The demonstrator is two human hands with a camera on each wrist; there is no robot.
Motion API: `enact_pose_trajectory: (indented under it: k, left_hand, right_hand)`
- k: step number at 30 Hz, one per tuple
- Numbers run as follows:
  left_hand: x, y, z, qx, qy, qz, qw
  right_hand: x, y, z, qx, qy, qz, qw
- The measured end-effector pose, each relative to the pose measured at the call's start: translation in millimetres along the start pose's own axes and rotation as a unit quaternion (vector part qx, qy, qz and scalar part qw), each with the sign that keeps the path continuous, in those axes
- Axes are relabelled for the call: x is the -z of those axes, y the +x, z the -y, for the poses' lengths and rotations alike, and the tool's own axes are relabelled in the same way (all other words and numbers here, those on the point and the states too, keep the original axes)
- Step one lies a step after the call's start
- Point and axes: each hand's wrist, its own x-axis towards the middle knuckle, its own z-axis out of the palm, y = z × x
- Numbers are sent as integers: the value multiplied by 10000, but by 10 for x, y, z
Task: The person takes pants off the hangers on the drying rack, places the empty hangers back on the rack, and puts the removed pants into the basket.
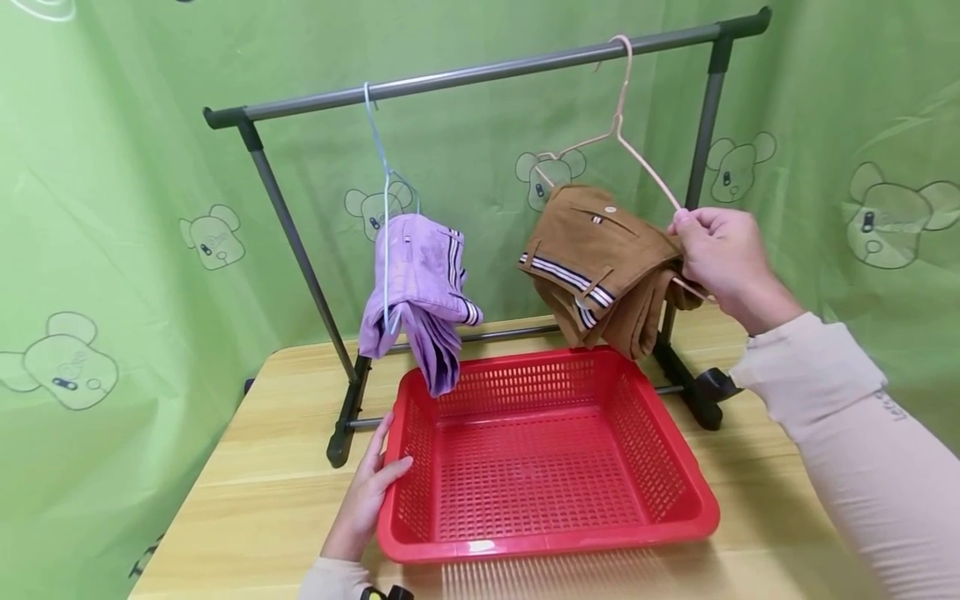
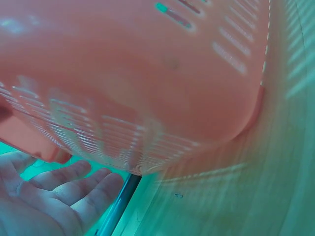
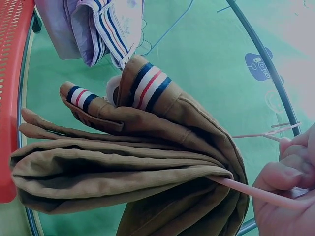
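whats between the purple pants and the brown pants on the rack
In the head view, nothing hangs between the purple pants and the brown pants; green backdrop shows through the gap.

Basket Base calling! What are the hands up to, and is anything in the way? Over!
Right hand pinching pink hanger. Left hand at red basket. Brown trousers draped over hanger. Purple trousers hang alongside, nothing seen blocking.
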Motion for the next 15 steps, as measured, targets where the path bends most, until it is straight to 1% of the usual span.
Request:
enact_pose_trajectory:
  k: [4, 7, 11, 15]
  left_hand:
    - [3, 7, 5, -24, -28, 32, 10000]
    - [4, 9, 8, -25, -39, 31, 10000]
    - [3, 10, 8, 5, -45, 15, 10000]
    - [5, 11, 5, 20, -34, -1, 10000]
  right_hand:
    - [-10, 2, 0, -91, 105, -8, 9999]
    - [-25, 7, 7, -132, 58, -21, 9999]
    - [-38, 12, 32, -114, 69, -18, 9999]
    - [-48, 12, 78, -63, 227, -28, 9997]
